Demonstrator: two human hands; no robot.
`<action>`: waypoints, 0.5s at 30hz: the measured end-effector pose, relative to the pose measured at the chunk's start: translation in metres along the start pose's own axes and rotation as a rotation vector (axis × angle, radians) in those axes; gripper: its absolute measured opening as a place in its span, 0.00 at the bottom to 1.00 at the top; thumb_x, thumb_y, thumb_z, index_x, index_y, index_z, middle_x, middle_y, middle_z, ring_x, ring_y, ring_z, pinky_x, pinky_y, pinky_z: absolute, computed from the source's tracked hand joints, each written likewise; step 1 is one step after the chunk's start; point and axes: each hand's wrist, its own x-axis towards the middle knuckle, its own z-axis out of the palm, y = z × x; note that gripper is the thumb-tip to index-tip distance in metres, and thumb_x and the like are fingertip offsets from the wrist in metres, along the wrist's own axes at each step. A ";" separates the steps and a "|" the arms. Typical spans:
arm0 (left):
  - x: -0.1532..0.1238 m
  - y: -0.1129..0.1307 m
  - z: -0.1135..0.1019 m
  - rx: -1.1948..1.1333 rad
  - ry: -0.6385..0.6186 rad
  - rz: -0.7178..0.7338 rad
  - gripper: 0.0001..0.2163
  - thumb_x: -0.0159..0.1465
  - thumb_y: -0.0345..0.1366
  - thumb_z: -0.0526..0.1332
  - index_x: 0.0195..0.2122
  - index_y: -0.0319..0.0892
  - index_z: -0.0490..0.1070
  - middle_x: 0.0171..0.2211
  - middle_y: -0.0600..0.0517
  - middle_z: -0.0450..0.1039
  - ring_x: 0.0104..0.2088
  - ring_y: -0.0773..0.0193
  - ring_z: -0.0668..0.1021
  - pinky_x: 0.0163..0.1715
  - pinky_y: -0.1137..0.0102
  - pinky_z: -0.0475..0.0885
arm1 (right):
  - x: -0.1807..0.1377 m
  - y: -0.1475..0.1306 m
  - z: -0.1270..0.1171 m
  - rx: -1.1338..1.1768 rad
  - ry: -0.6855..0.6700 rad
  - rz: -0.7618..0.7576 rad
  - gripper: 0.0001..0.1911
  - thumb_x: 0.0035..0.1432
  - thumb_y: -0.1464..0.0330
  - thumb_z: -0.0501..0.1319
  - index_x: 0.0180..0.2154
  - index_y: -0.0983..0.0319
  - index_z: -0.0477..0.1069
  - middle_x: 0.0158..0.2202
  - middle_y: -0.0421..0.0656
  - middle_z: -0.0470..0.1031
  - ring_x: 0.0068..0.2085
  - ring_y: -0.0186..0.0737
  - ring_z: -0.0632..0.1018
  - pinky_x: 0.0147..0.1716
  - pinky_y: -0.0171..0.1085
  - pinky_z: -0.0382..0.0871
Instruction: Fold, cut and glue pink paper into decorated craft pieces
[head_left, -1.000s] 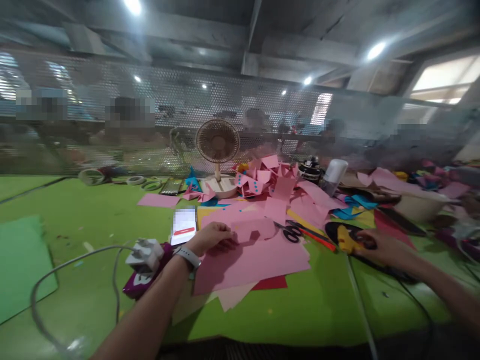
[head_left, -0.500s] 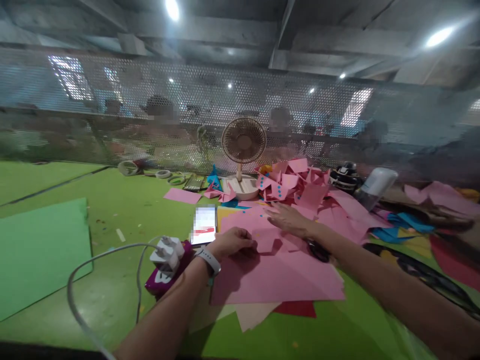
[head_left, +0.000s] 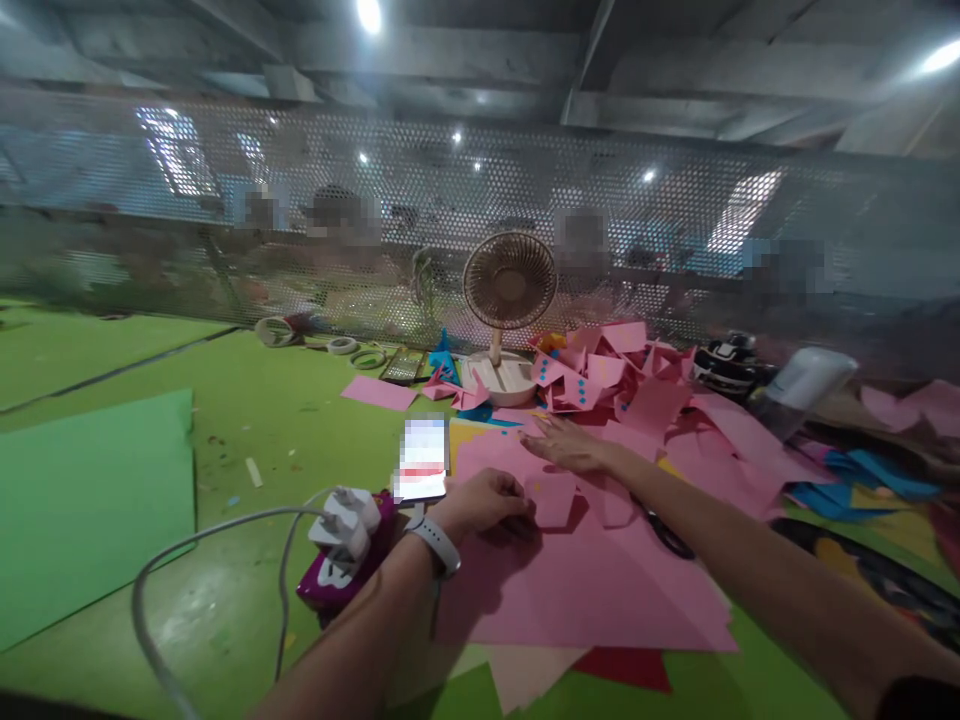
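Note:
My left hand point(head_left: 491, 503), wearing a white-banded wristwatch point(head_left: 439, 540), is closed with curled fingers at the left edge of a small folded pink paper point(head_left: 553, 500). The fingertips are partly hidden, but they seem to pinch its edge. Beyond it, my right hand point(head_left: 562, 445) lies flat with fingers spread on pink paper. Both are over large pink sheets point(head_left: 600, 600) on the green table. Beneath my right forearm, a black handle-like loop point(head_left: 671, 535) shows partly.
A lit phone point(head_left: 422, 460) and a purple power strip point(head_left: 330, 585) with white chargers lie left of my left hand. A small fan point(head_left: 510, 282) and a heap of folded pink papers point(head_left: 600, 370) stand behind. A green sheet point(head_left: 97, 510) lies far left.
The view has swung slightly left, so the scene sits further right. My right hand has slid a little left over the paper. The left hand stays by the folded paper.

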 end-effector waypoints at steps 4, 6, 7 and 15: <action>0.001 -0.001 -0.001 -0.010 0.005 0.007 0.13 0.47 0.42 0.66 0.26 0.40 0.67 0.23 0.50 0.76 0.22 0.63 0.77 0.18 0.74 0.68 | -0.007 -0.008 -0.012 0.164 0.057 -0.008 0.41 0.54 0.42 0.36 0.59 0.59 0.53 0.64 0.43 0.44 0.63 0.50 0.41 0.59 0.49 0.30; 0.001 -0.001 -0.001 -0.023 -0.005 0.006 0.14 0.46 0.44 0.66 0.27 0.40 0.67 0.24 0.50 0.76 0.23 0.62 0.77 0.19 0.73 0.68 | -0.016 -0.012 -0.020 0.244 0.064 -0.023 0.41 0.55 0.44 0.30 0.61 0.60 0.49 0.63 0.44 0.45 0.63 0.46 0.46 0.59 0.47 0.38; 0.001 -0.001 -0.001 -0.027 -0.008 0.005 0.15 0.46 0.44 0.67 0.27 0.40 0.67 0.24 0.49 0.76 0.23 0.62 0.77 0.19 0.73 0.69 | -0.022 -0.013 -0.023 0.335 0.063 -0.030 0.41 0.55 0.45 0.27 0.61 0.60 0.47 0.63 0.43 0.46 0.63 0.44 0.48 0.59 0.46 0.42; -0.001 0.004 0.001 -0.097 0.014 0.139 0.16 0.43 0.43 0.69 0.24 0.38 0.68 0.23 0.50 0.76 0.26 0.62 0.77 0.30 0.70 0.70 | -0.075 -0.033 -0.026 0.877 0.099 -0.046 0.37 0.55 0.43 0.33 0.53 0.53 0.63 0.62 0.40 0.51 0.62 0.47 0.48 0.57 0.53 0.41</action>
